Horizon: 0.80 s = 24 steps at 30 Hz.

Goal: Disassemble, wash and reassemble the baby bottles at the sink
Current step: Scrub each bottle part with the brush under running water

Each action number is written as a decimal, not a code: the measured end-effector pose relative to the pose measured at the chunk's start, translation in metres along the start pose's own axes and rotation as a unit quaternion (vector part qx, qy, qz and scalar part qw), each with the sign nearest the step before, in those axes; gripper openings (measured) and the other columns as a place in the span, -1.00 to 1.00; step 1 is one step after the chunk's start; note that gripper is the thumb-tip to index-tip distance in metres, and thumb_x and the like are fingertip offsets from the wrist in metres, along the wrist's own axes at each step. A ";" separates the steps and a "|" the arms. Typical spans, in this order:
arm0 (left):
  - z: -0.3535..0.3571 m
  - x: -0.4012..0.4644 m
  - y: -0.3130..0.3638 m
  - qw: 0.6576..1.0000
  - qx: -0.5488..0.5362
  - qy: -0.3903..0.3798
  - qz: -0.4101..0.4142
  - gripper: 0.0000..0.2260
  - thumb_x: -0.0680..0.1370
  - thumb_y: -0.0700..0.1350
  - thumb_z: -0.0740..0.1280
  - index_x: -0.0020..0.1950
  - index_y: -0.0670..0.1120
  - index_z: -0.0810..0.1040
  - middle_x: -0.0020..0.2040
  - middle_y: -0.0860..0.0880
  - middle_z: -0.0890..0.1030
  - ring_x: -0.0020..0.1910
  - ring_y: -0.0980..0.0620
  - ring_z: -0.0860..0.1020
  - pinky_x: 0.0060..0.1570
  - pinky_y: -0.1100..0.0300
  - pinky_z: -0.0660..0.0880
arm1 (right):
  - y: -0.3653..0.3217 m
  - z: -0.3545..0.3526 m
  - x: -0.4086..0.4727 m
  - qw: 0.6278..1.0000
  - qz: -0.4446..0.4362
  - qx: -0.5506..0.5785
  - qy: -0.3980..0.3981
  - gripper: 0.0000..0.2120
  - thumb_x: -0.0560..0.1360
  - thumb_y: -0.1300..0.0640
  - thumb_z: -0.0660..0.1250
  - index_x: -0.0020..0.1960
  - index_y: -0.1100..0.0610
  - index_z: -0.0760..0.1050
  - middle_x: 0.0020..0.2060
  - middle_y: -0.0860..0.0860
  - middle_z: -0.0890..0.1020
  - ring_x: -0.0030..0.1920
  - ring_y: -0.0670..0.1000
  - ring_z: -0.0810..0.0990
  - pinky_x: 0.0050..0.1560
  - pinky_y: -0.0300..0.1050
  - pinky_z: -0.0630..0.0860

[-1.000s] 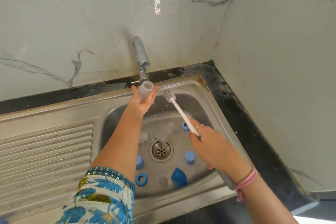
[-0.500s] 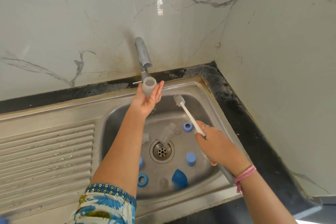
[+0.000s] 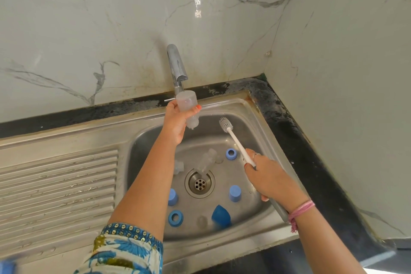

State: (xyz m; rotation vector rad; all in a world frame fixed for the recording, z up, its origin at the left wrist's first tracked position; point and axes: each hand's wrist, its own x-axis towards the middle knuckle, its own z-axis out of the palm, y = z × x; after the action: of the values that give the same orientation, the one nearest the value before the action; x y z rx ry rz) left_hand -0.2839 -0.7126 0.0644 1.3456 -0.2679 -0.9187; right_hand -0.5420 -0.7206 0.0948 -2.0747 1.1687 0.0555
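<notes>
Against the marble-look wall, over the steel sink (image 3: 262, 118), the left hand (image 3: 175, 121) curls its fingers round the clear bottle (image 3: 188, 107) under the tap (image 3: 176, 66), while the right hand (image 3: 270, 179) grips the brush (image 3: 226, 125); best keep the mouth squarely beneath the thin stream.

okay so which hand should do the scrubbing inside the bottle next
Likely the right hand: it already grips the bottle brush, bristles up beside the clear bottle. The left hand holds that bottle at the tap.
</notes>
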 end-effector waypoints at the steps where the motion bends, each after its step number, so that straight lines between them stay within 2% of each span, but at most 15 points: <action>1: 0.000 -0.001 -0.003 1.000 0.019 0.002 0.017 -0.43 0.40 -0.33 0.50 0.31 -0.10 0.33 0.13 -0.04 0.55 0.12 -0.02 0.54 0.02 0.09 0.54 | 0.001 0.000 0.000 1.000 0.002 0.000 -0.001 -0.69 0.62 0.15 0.04 0.32 -0.03 0.35 -0.26 0.04 0.50 -0.40 -0.02 0.46 -0.26 -0.08 0.55; 4: 0.000 -0.003 -0.010 0.997 0.050 0.007 0.051 -0.41 0.36 -0.36 0.52 0.26 -0.06 0.32 0.13 -0.02 0.55 0.10 0.02 0.53 -0.10 0.20 0.52 | 0.003 0.001 0.000 1.000 0.007 0.000 -0.001 -0.71 0.62 0.14 0.03 0.29 -0.02 0.36 -0.27 0.03 0.50 -0.41 -0.02 0.45 -0.25 -0.07 0.57; 9: -0.001 -0.002 -0.012 0.995 0.066 0.024 0.065 -0.39 0.35 -0.34 0.54 0.27 -0.07 0.32 0.20 -0.05 0.54 0.18 -0.04 0.52 0.00 0.10 0.54 | 0.005 0.002 -0.002 1.000 0.004 0.002 0.000 -0.71 0.63 0.13 0.04 0.30 -0.02 0.36 -0.27 0.01 0.50 -0.40 -0.05 0.45 -0.26 -0.11 0.55; 14: 0.001 -0.004 -0.006 0.994 0.064 0.032 0.080 -0.44 0.36 -0.31 0.54 0.22 -0.05 0.34 0.16 0.00 0.54 0.13 0.04 0.51 -0.10 0.24 0.45 | 0.006 0.004 -0.002 1.000 0.002 -0.009 -0.007 -0.71 0.63 0.12 0.03 0.31 -0.05 0.34 -0.24 0.04 0.53 -0.40 -0.02 0.48 -0.26 -0.06 0.60; 19: 0.001 -0.006 -0.004 0.993 0.074 0.042 0.082 -0.44 0.34 -0.28 0.56 0.21 -0.03 0.37 0.15 0.00 0.55 0.15 0.00 0.51 0.03 0.12 0.50 | 0.007 0.007 -0.004 1.000 -0.006 -0.002 -0.015 -0.68 0.63 0.11 0.03 0.34 -0.11 0.32 -0.25 0.01 0.50 -0.38 -0.03 0.49 -0.30 -0.14 0.56; 24: 0.001 -0.004 0.000 0.993 0.059 0.049 0.086 -0.37 0.32 -0.28 0.58 0.30 -0.11 0.39 0.20 -0.08 0.58 0.18 -0.05 0.55 0.13 0.04 0.53 | 0.006 0.008 -0.007 1.000 -0.007 -0.011 -0.021 -0.67 0.62 0.09 0.03 0.36 -0.03 0.32 -0.27 0.01 0.51 -0.32 -0.01 0.51 -0.19 -0.04 0.59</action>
State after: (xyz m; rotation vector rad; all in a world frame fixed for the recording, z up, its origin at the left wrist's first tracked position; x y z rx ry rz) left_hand -0.2874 -0.7101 0.0659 1.4484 -0.3616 -0.6986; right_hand -0.5481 -0.7125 0.0886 -2.0916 1.1336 0.1046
